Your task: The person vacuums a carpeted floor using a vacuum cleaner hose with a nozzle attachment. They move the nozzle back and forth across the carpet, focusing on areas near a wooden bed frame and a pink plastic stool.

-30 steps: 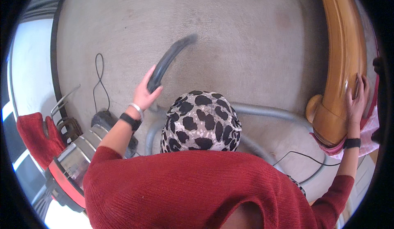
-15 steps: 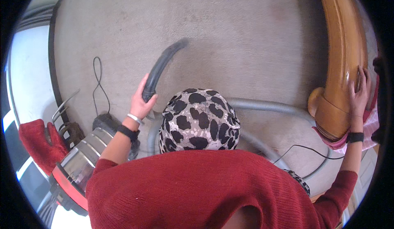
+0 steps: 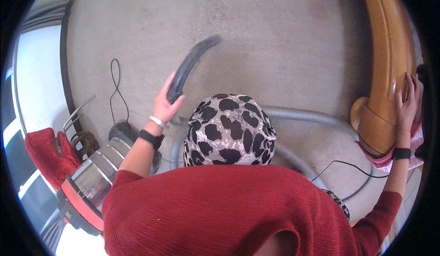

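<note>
My left hand [image 3: 167, 103] is closed around the lower end of a dark, curved vacuum cleaner wand [image 3: 195, 61]. The wand's far tip points up and to the right over the grey carpet [image 3: 284, 40]; I cannot tell whether it touches. At the right, my right hand [image 3: 408, 104] lies on the glossy wooden furniture frame [image 3: 389, 49], fingers stretched out along its curved top. A grey ribbed hose [image 3: 307, 115] runs across the floor, partly hidden behind my knee in spotted trousers [image 3: 229, 132].
A vacuum cleaner with a metal drum [image 3: 94, 180] and red band stands at the left. Next to it are a red plush item [image 3: 50, 157] and a looped black cord [image 3: 115, 88]. Pink cloth [image 3: 376, 157] lies below the wooden frame, near another dark cable [image 3: 353, 166].
The wand in my left hand has moved slightly up and to the right. The whole view has shifted a little; my right hand stays on the wood.
</note>
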The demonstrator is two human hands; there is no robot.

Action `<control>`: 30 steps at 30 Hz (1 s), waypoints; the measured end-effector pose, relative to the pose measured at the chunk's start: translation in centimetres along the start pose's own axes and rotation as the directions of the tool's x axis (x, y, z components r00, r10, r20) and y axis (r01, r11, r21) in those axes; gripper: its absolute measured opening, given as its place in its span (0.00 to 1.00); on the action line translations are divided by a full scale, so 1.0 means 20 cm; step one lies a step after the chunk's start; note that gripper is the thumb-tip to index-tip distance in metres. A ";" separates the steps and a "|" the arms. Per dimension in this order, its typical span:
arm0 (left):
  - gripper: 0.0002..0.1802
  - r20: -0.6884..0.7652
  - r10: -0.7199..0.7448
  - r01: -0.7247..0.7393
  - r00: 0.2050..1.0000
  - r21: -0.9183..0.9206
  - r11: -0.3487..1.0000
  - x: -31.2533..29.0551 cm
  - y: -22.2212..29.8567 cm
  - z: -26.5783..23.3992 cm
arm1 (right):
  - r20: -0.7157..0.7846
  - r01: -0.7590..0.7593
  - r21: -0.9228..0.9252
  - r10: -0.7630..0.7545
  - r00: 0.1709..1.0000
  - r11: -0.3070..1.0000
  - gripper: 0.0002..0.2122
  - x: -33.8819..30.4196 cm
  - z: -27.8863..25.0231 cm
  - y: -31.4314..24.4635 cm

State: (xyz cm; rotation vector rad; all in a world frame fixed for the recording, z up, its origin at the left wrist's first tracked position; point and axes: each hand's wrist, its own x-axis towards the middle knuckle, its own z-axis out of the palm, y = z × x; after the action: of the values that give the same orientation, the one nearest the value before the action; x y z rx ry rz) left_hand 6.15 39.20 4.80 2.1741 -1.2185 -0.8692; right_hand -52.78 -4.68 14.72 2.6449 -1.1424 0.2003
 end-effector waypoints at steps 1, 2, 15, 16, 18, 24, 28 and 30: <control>0.41 -0.022 -0.024 0.024 0.999 -0.003 1.000 -0.02 -0.01 0.00 | -0.032 0.008 -0.030 -0.009 0.999 1.000 0.22 0.00 0.01 -0.01; 0.41 -0.043 -0.097 0.097 0.994 0.004 0.995 0.00 0.00 -0.01 | -0.002 0.007 -0.002 -0.007 1.000 1.000 0.22 0.01 0.01 -0.01; 0.43 0.082 -0.034 0.024 0.996 0.110 0.994 0.03 0.02 0.00 | 0.051 -0.130 0.223 0.122 0.991 0.966 0.20 -0.05 0.09 0.07; 0.42 0.046 -0.183 0.184 0.982 -0.018 0.983 -0.06 0.02 -0.03 | 0.031 -0.127 0.270 0.123 0.992 0.954 0.20 -0.05 0.11 0.08; 0.42 0.048 -0.158 0.159 0.986 -0.008 0.987 -0.05 0.03 -0.03 | 0.046 -0.111 0.254 0.103 0.994 0.961 0.21 -0.06 0.14 0.10; 0.40 -0.028 0.080 -0.082 0.996 -0.079 0.993 0.69 0.14 0.26 | 0.066 -0.143 0.194 0.132 0.989 0.971 0.21 -0.06 0.09 0.10; 0.41 0.020 0.220 -0.220 0.975 0.025 0.975 0.44 0.07 0.17 | 0.081 -0.122 0.163 0.110 0.991 0.979 0.21 -0.06 0.04 0.08; 0.42 0.137 0.010 -0.014 0.991 0.023 1.000 0.14 0.01 0.03 | 0.063 -0.116 0.137 0.108 0.992 0.984 0.21 -0.06 0.04 0.07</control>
State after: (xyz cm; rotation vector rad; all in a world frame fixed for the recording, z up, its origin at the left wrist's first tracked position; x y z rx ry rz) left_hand 6.75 36.56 3.70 2.1538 -1.3120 -1.0181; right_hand -54.67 -4.94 13.92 2.7247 -1.3437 0.2377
